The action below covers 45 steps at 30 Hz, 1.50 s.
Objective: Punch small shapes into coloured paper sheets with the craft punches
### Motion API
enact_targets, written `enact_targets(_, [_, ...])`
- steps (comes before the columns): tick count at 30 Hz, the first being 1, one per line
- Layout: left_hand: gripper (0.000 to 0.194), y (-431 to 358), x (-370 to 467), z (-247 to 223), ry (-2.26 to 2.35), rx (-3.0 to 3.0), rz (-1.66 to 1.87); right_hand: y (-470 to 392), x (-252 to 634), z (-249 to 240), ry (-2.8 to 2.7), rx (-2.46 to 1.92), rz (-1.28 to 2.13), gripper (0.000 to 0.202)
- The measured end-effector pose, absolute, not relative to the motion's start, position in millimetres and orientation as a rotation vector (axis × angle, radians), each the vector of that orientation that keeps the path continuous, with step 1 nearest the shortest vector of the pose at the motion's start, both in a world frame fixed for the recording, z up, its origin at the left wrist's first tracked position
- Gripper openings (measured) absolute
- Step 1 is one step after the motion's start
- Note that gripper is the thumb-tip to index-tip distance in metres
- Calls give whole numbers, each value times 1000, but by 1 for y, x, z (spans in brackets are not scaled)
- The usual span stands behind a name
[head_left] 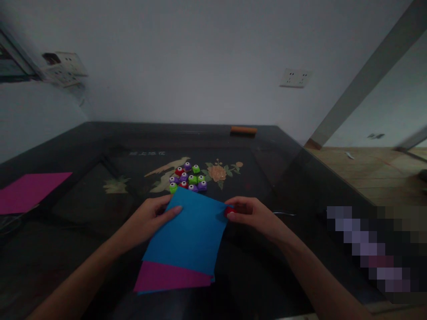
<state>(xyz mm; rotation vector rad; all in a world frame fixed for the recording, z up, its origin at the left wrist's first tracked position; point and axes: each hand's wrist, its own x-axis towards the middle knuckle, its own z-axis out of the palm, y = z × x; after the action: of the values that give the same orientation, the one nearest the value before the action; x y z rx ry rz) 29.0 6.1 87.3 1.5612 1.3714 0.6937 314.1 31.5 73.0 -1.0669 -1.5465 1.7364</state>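
Note:
Blue sheets (190,231) with a pink sheet (173,276) showing at their lower end lie tilted between my hands. My left hand (158,213) grips the upper left edge, thumb on top and fingers partly hidden behind. At the upper right corner, my right hand (245,212) pinches a small red piece (230,211) against the blue paper. Just beyond the paper's top edge sits a cluster of several small purple, green and red pieces (192,179) with eye-like white tops.
The dark glossy table (267,164) has printed flowers and a bird. A pink sheet (33,192) lies at the left, an orange-brown cylinder (243,130) near the back edge. Wall sockets (296,78) are behind. A pixelated area covers the lower right.

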Motion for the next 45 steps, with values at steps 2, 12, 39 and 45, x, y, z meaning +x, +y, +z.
enact_targets(2, [59, 8, 24, 86, 1252, 1367, 821, 32, 314, 73, -1499, -1063, 1722, 27])
enact_targets(12, [74, 10, 45, 55, 835, 1242, 946, 28, 300, 68, -880, -882, 1571, 32])
enact_targets(39, [45, 0, 56, 78, 1513, 1688, 727, 11, 284, 59, -830, -980, 1664, 35])
enact_targets(45, [43, -1, 58, 80, 1537, 1680, 750, 11, 283, 58, -782, -915, 1705, 34])
